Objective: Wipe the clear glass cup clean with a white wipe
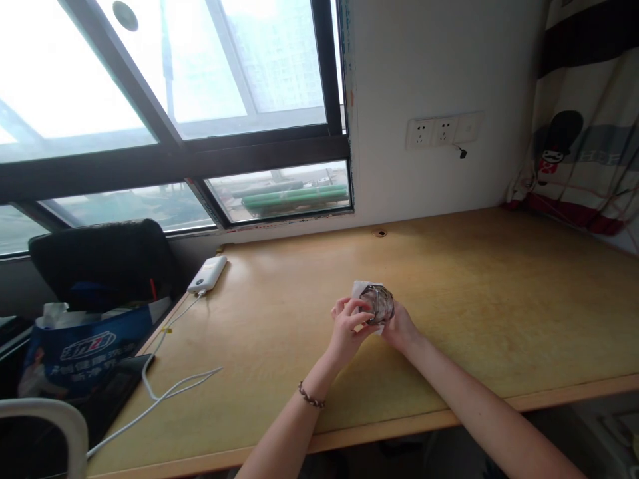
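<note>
A small smoky, faceted glass (378,303) is held above the middle of the wooden table, its opening turned toward me. My right hand (401,327) wraps round it from the right, with most of its fingers hidden behind. On the left side, my left hand (348,324) has its fingers bent at the rim and its thumb below, gripping the glass. A white tissue (358,287) shows behind the glass at its upper left, and a bit of white also appears under it. Which hand holds the tissue, I cannot tell.
The wooden table (279,359) runs below a window. A white power bank (208,274) lies at its left edge, with a white cable (160,399) trailing forward. To the left stand a dark chair (104,256) and a blue bag (90,346). Wall sockets (444,131) and a curtain (589,126) are behind.
</note>
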`<state>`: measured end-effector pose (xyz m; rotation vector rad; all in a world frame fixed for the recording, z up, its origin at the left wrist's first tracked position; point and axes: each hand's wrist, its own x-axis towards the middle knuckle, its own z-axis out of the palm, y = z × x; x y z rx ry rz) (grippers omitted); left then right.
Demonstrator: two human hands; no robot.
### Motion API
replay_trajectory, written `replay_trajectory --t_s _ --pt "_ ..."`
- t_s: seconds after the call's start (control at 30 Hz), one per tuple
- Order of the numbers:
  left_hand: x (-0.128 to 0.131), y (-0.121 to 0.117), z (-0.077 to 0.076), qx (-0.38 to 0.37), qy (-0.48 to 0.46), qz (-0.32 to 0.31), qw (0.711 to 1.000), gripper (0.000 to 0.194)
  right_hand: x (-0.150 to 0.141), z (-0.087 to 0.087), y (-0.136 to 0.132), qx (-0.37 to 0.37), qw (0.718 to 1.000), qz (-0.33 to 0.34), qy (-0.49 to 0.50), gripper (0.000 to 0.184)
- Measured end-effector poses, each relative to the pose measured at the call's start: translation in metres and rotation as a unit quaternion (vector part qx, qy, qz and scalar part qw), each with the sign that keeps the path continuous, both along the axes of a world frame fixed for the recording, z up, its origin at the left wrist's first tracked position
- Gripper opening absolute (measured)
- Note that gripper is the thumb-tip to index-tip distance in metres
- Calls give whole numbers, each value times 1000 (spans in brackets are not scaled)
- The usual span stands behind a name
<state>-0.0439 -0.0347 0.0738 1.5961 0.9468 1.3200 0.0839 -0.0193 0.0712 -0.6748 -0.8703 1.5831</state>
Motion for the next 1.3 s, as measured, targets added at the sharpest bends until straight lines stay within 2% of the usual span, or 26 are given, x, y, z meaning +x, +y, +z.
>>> replay_trajectory --t_s 0.1,0.23,0.3,0.4,0.5,0.6,0.7,0.8,0.97,1.03,1.13,1.2,1.3 --pt "3 -2 -5 0 10 -18 1000 15 3 -3 1 -82 995 17 57 38" --pt "5 -3 -14 -46 -8 -77 996 5 2 -16 6 -108 991 -60 59 25" --pt "4 -3 -16 -83 2 -87 993 11 0 -21 9 -104 990 -79 54 22" --pt "1 -2 -11 -178 -14 -101 979 29 -1 -24 8 -85 990 -109 34 21" --pt "-2 0 -4 -266 -77 -127 953 35 -2 -23 5 -38 991 -125 -32 25" --pt "-5 1 -2 -327 -166 -139 920 30 -1 -21 1 15 981 -147 -129 33" --pt "-5 3 -3 -353 -288 -149 878 24 0 -15 0 57 968 -177 -169 35" --pt "-5 4 -3 -364 -411 -163 820 22 1 -4 -4 117 955 -187 -197 32" --pt "-11 10 -3 -357 -558 -150 734 15 1 7 -16 239 908 -173 -296 32" --pt "-14 13 -5 -343 -587 -125 723 16 -1 5 -20 298 879 -153 -339 32" --pt "-18 19 -8 -338 -600 -71 722 25 -4 0 -22 393 823 -98 -397 35" --pt "-18 20 -9 -347 -609 -53 711 32 -6 -2 -22 431 794 -79 -421 37" --pt "-17 17 -9 -360 -626 -96 685 33 -6 -4 -19 409 793 -116 -437 41"
